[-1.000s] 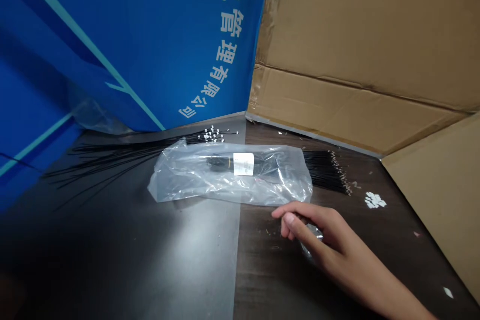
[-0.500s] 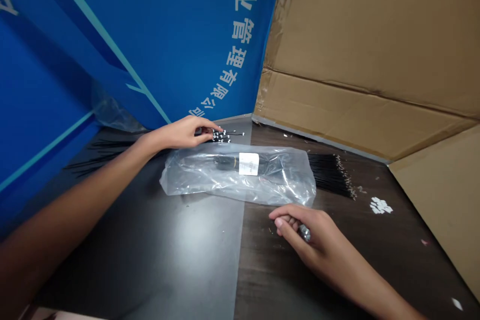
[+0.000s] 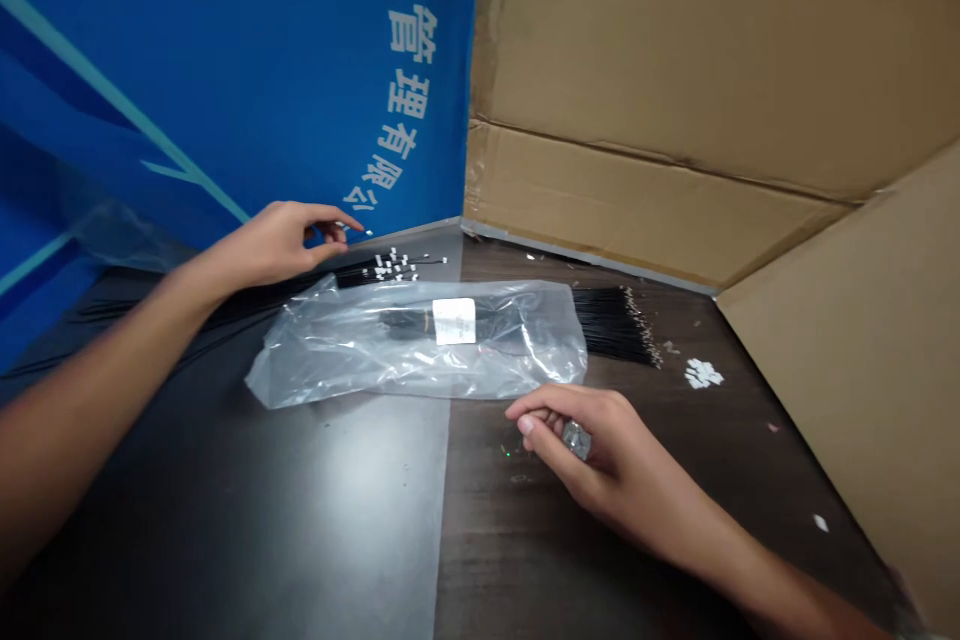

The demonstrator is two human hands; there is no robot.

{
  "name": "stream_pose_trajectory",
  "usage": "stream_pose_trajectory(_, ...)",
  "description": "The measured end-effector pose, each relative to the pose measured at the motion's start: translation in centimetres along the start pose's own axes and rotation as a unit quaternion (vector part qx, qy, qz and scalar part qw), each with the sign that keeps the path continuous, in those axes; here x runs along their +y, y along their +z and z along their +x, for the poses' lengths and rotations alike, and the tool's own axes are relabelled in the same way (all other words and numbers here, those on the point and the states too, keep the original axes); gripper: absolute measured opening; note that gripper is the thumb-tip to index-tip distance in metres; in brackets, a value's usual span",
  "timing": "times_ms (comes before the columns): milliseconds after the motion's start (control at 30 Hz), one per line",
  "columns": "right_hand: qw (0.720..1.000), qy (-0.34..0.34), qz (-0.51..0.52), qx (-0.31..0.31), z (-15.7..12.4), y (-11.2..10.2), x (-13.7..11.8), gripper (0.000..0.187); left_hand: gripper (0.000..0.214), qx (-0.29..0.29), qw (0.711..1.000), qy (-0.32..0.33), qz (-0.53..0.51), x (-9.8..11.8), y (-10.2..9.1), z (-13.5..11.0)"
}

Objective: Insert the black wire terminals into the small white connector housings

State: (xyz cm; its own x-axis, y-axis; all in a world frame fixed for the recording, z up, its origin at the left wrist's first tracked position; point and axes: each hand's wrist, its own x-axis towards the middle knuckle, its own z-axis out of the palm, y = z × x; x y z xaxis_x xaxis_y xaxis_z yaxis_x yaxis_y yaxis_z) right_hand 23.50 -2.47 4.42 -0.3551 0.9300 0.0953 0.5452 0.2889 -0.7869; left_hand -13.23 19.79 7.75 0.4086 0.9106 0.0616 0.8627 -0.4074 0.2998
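Observation:
My left hand (image 3: 289, 242) is raised above the left end of the black wires (image 3: 349, 275), at the back of the table. Its index finger and thumb are apart, and I see nothing clearly held between them. A small white speck lies by the index fingertip. Several white connectors (image 3: 391, 267) cap those wires. My right hand (image 3: 592, 430) is closed around a small clear, shiny object (image 3: 576, 440), mostly hidden by the fingers. Just beyond it lies a clear plastic bag (image 3: 352, 350) with a white label (image 3: 454, 321), partly covering a second bundle of black wires (image 3: 615, 325).
On the right lies a small heap of white pieces (image 3: 703, 374), with a lone white piece (image 3: 821, 523) nearer me. A blue printed panel (image 3: 247, 50) and a cardboard wall (image 3: 660, 40) bound the dark table (image 3: 510, 560) at the back.
My left hand has lifted and drawn back to the left from the white connectors, which now show. The right hand keeps its closed grip. The whole view has shifted to the right.

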Motion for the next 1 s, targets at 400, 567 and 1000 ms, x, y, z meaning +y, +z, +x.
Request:
stream_pose_trajectory(400, 0.859, 0.364, -0.339, 0.121, 1.0, -13.1, 9.4, 0.012, 0.097, -0.033, 0.999, 0.018, 0.008, -0.2, 1.4, 0.3)
stream_pose_trajectory(567, 0.824, 0.447, -0.348, 0.006, 0.3, -15.3, 13.4, 0.021, 0.102, 0.091, 0.993, 0.047, 0.059, 3.8, 0.0, -0.9)
stream_pose_trajectory(1000, 0.828, 0.474, -0.294, -0.053, 1.7, -16.1, 13.7, 0.025, 0.065, -0.012, 0.884, 0.382, -0.269, 18.6, 8.2, -13.7)
